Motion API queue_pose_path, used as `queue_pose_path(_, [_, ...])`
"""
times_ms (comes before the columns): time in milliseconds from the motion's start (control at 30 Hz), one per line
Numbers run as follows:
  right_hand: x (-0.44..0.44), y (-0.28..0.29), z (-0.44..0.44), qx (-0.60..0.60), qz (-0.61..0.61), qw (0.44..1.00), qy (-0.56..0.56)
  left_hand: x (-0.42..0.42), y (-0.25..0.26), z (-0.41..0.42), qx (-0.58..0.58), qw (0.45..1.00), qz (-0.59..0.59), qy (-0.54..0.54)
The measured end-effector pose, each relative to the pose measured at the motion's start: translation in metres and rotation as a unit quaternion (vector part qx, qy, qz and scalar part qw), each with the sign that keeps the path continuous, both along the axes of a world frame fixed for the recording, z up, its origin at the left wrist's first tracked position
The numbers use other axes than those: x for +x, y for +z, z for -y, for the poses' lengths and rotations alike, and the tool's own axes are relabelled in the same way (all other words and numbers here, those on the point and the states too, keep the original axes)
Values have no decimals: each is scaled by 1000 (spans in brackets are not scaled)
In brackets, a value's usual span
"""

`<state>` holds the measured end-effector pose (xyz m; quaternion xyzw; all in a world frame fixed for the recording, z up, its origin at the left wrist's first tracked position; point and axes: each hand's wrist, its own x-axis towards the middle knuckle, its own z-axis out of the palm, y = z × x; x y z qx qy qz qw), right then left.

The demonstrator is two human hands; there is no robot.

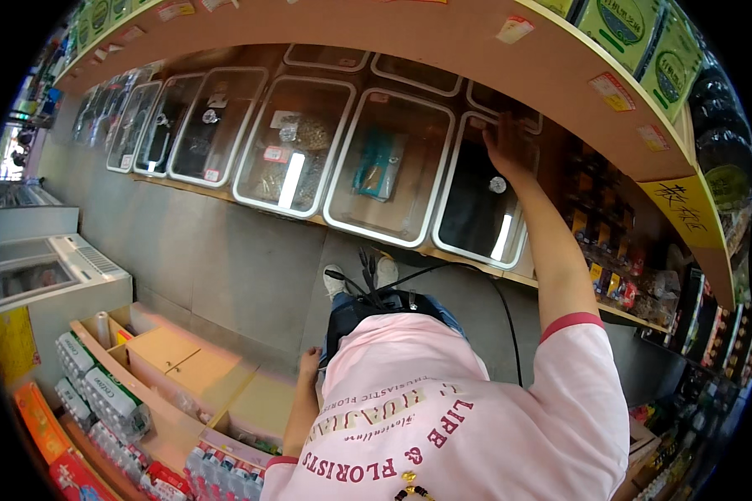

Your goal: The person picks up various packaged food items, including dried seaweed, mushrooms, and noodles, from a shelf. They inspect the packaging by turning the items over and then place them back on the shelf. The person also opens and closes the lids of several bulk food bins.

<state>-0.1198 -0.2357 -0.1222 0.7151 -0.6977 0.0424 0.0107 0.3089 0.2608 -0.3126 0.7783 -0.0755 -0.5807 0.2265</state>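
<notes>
My right hand [509,147] is stretched out over the far end of a clear-lidded bin [485,200] with dark contents, its fingers apart, under the shelf's edge; whether it touches the lid cannot be told. To its left, a similar bin [388,219] holds a teal packet [376,166], and the one beyond holds bagged goods [297,147] in clear plastic. My left hand [311,360] hangs low beside my hip, its fingers curled, with nothing plainly visible in it. A black cable [507,307] loops from a black waist pouch [351,319] past the bins.
A curved upper shelf [476,44] with price tags and green packages [620,25] overhangs the bins. Small packaged goods [608,275] stand at the right. Behind on the left are a white chest freezer [100,257], a wooden counter [182,369] and wrapped packs of bottles [113,401].
</notes>
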Motion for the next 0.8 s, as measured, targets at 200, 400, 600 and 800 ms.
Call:
queue_pose_path(200, [3,-14,-9,-141,-110,984,-22,-7,14,22,13,998,54,-7])
queue_pose_path(400, [-2,-21,-5,-116,-89,989,-16,-12,14,17,16,999,35,-1])
queue_pose_path(600, [-11,-29,2,-45,-72,996,-31,-11,26,15,-22,998,58,2])
queue_pose_path(800, [-45,-36,-4,-190,-26,978,-80,13,34,31,-12,1000,9,-2])
